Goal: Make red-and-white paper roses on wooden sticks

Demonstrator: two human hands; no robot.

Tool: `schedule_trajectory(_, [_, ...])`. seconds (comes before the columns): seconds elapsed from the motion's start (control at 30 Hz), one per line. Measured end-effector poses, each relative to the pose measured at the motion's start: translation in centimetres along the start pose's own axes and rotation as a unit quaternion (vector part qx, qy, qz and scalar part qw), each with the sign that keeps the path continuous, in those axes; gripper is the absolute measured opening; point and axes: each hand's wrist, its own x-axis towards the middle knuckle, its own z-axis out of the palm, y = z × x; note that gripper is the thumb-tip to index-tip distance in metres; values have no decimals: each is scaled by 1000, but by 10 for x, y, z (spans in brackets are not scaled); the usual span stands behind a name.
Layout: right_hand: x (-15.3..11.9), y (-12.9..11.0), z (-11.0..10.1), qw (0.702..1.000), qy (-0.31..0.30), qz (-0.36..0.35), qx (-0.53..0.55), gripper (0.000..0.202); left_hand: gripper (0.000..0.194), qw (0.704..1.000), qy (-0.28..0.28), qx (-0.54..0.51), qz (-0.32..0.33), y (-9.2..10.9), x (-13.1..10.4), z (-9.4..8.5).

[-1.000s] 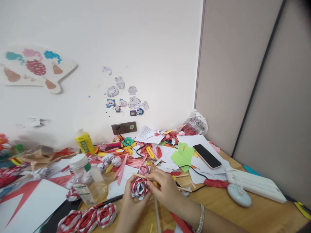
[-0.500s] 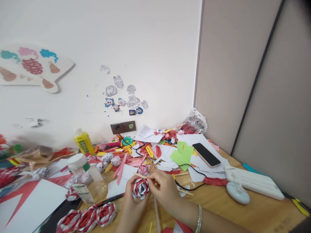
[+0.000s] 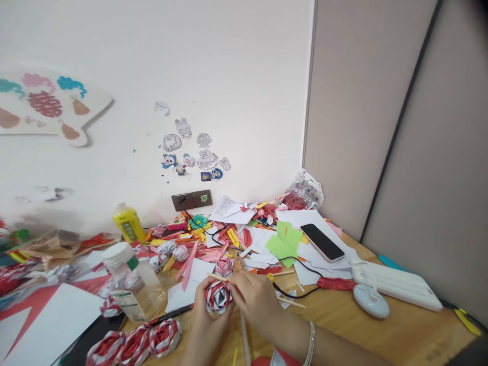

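Observation:
A round paper flower (image 3: 218, 296), folded from red and white strips, sits in my left hand (image 3: 206, 316), whose fingers wrap round its left side and underside. My right hand (image 3: 256, 301) is closed at the flower's upper right edge, pinching a thin pale wooden stick (image 3: 216, 277) that lies across the flower's top. The fingertips hide the stick's right end. Just behind the flower is a pink paper rosette (image 3: 224, 265). To the left of my left hand lie several red-and-white twisted paper rings (image 3: 137, 343) in a row.
A clear jar with a white lid (image 3: 131, 279) and a yellow bottle (image 3: 128, 222) stand on the left. Paper strips and a green sheet (image 3: 285, 244) cover the back. At right are a phone (image 3: 322, 242), a white device (image 3: 396, 284), a mouse (image 3: 371, 300) and a black cable (image 3: 301, 296).
The view has shifted slightly. My right fingers have moved a little on the stick; the left hand keeps its hold on the paper flower.

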Motion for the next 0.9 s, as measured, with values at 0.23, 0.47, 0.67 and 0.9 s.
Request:
schedule_trajectory(0.23, [-3,1,5,1000,-18,17,1,31,51,1000,18,-9,-21,-4,-1,2])
schedule_trajectory(0.47, [0,0,5,992,-61,91,67,19,48,1000,18,-3,10,-7,2,2])
schedule_trajectory(0.67, [7,-1,-4,979,-52,165,110,11,48,1000,20,5,2,-4,2,0])
schedule_trajectory(0.9, [9,2,-5,964,-53,198,172,5,48,999,28,17,13,-5,3,0])
